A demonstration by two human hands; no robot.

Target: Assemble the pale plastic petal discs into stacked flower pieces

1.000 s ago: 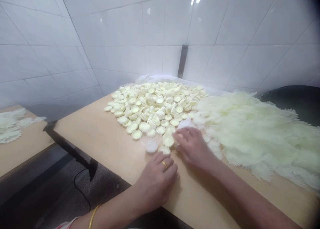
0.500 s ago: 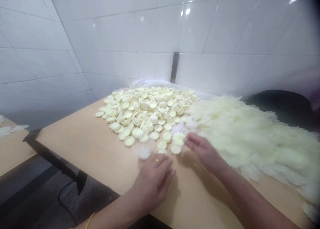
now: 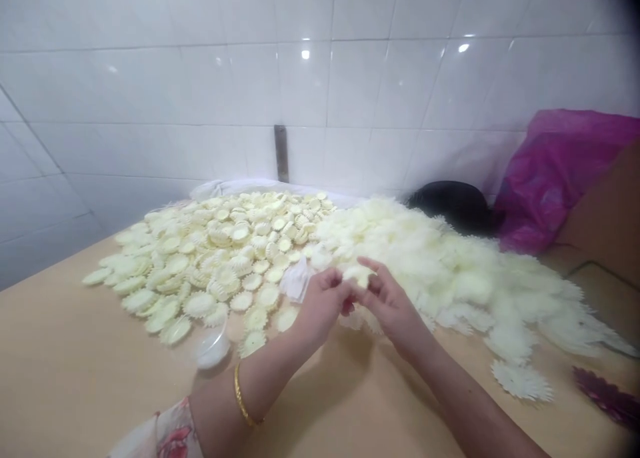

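Observation:
My left hand point(image 3: 320, 306) and my right hand point(image 3: 393, 305) meet over the table. Between their fingertips they pinch a pale yellow flower-shaped piece point(image 3: 356, 273) with a toothed edge, partly covered by the fingers. Left of them spreads a heap of small cupped pale yellow flower pieces point(image 3: 240, 233). To the right lies a heap of thin, flat, toothed flower cutouts point(image 3: 450, 271). A crumpled white cloth or tissue point(image 3: 296, 281) sits just beside my left hand. Near my left forearm stands a small clear dish with something white in it point(image 3: 213, 349).
The wooden tabletop point(image 3: 65, 351) runs up to a tiled wall point(image 3: 200, 85). A black rounded object point(image 3: 453, 205) and a magenta plastic bag point(image 3: 545, 178) stand at the back right. A dark red toothed piece point(image 3: 607, 395) lies at the right edge.
The view has swung to the right. My left hand has risen from the tabletop to join my right hand, and both now touch the pale piece. The bag has come into view.

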